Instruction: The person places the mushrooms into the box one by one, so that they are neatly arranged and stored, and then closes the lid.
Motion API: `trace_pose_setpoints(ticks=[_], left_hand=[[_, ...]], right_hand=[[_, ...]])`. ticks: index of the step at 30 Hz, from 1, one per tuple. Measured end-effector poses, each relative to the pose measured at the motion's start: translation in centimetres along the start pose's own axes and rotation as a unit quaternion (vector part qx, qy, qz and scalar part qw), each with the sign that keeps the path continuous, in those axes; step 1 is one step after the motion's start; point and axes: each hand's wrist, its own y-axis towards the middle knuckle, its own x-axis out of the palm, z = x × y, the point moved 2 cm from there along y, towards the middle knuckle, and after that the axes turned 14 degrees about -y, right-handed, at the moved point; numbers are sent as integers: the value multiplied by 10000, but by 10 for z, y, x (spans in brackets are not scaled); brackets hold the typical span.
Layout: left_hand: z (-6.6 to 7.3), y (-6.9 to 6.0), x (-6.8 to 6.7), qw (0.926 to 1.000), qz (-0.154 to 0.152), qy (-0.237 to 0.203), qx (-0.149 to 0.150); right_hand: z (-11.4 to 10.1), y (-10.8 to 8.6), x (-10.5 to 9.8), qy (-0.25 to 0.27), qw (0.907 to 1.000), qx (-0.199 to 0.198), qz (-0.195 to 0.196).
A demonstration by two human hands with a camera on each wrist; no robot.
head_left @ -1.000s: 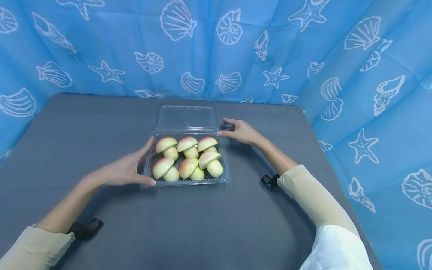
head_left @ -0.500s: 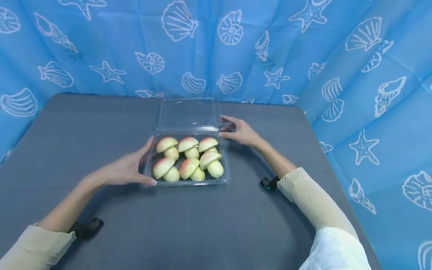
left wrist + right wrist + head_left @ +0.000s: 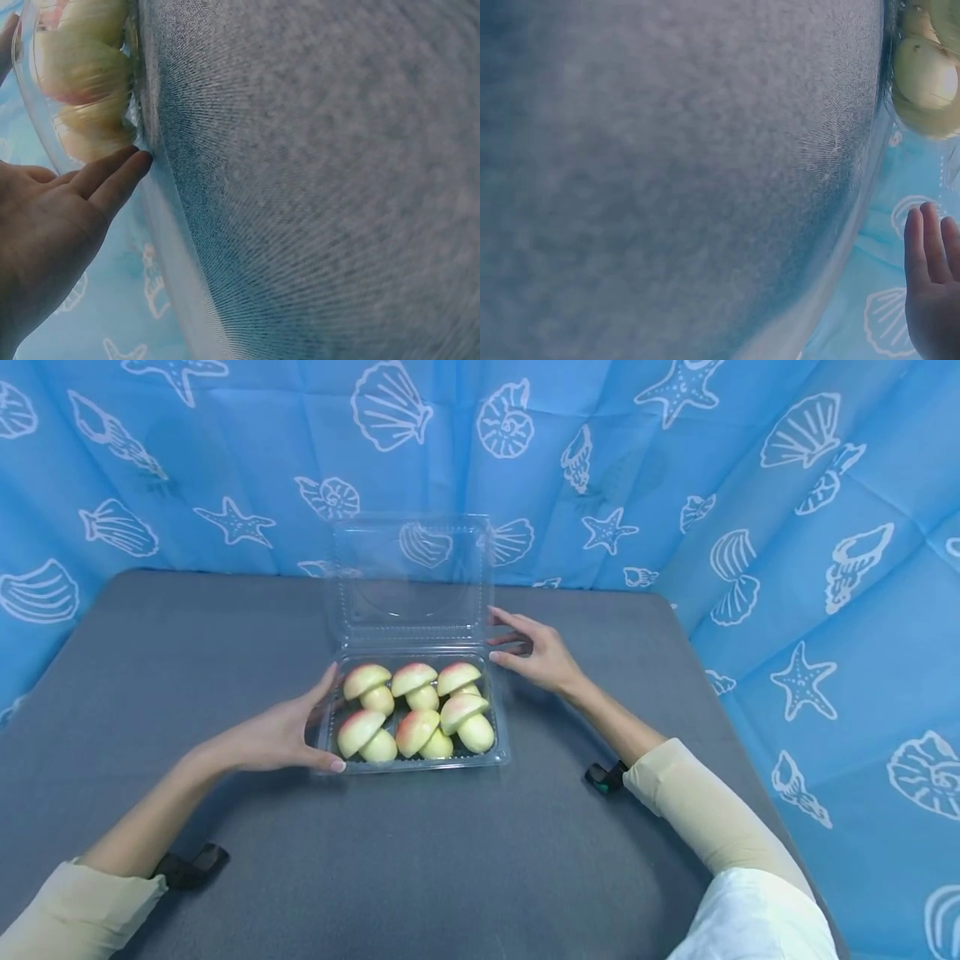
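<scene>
A clear plastic clamshell container [image 3: 405, 767] stands on the table, holding several pale yellow, mushroom-shaped pieces [image 3: 414, 679] with pink-tinged caps. Its hinged lid [image 3: 412, 577] is tilted up at the back. My left hand [image 3: 281, 735] spans the container's left side, thumb at the front left corner and fingers along the side. In the left wrist view, straight fingertips [image 3: 142, 159] touch the container's lower edge. My right hand [image 3: 536, 652] is beside the hinge on the right, its fingers extended by the lid's right edge; exact contact is unclear. Straight fingers also show in the right wrist view.
A grey cloth-covered table [image 3: 450, 860] lies under everything. A blue curtain [image 3: 247, 452] with white shells and starfish hangs behind it and along the right. Black wrist devices [image 3: 191, 867] show below both forearms.
The lid has swung up from lying back on the table to a steeper tilt. My right hand's fingers have risen slightly with it. The left hand and container stay almost still.
</scene>
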Motion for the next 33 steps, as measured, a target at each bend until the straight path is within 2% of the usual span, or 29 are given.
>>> trace_pose_setpoints(ticks=[7, 11, 15, 19, 23, 27, 30, 33], left_hand=[[-1, -1, 0, 10000, 52, 8, -19], [-3, -2, 0, 9999, 127, -61, 51], [-5, 0, 0, 9994, 173, -264, 171], [-6, 1, 1, 9988, 241, -375, 207], [-5, -1, 2, 9986, 414, -256, 209], [-4, -2, 2, 9976, 521, -203, 408], [-4, -1, 1, 9969, 458, -327, 551], [-5, -2, -1, 9978, 506, -10, 418]], right_hand=[[-1, -8, -5, 559, 9984, -5, -108], [2, -11, -6, 699, 9974, 181, -85], [3, -13, -7, 704, 9974, 179, -26], [4, -16, -9, 211, 9989, 400, 118], [6, -15, -8, -63, 9988, 490, 34], [26, -12, 0, 37, 9995, 304, -83], [30, -13, 1, -119, 9999, 85, -17], [32, -16, 1, -210, 9997, -102, 43]])
